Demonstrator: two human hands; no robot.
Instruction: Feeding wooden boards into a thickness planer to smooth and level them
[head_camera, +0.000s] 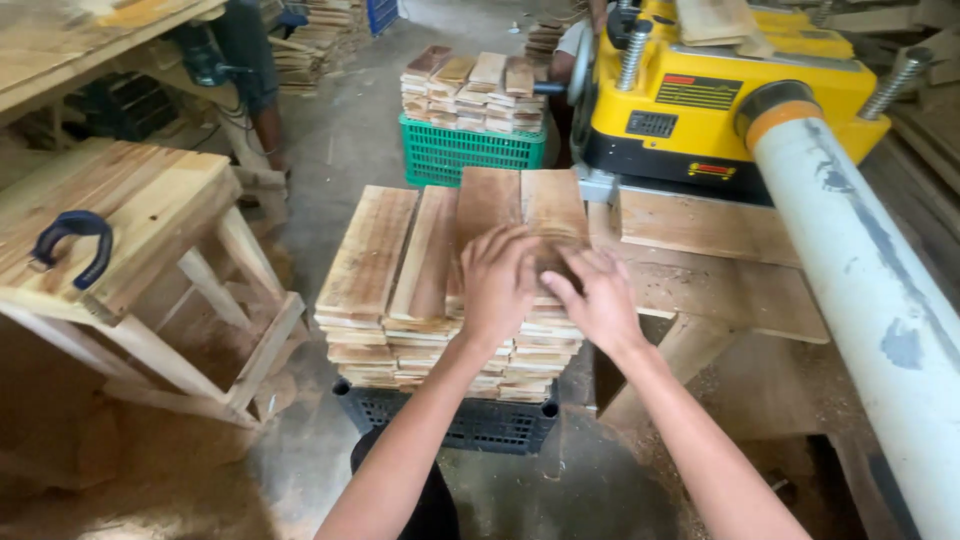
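Sawdust covers the floor (330, 140) around a wooden table (120, 200) with a blue clamp (72, 240) on it. Right of it, a yellow planer (720, 95) sits on a bench beside a white pipe (860, 280). Between them a stack of boards (440, 290) rests on a black crate (480, 425); a second stack fills a green crate (470, 150) behind. Both hands lie flat on the top board (540, 215): left hand (497, 285) with fingers spread and loose, right hand (595, 300) likewise open, fingertips touching the wood.

Woodwork shop: yellow planer (700, 95), stacked boards (450, 290), sawdust floor (150, 480).
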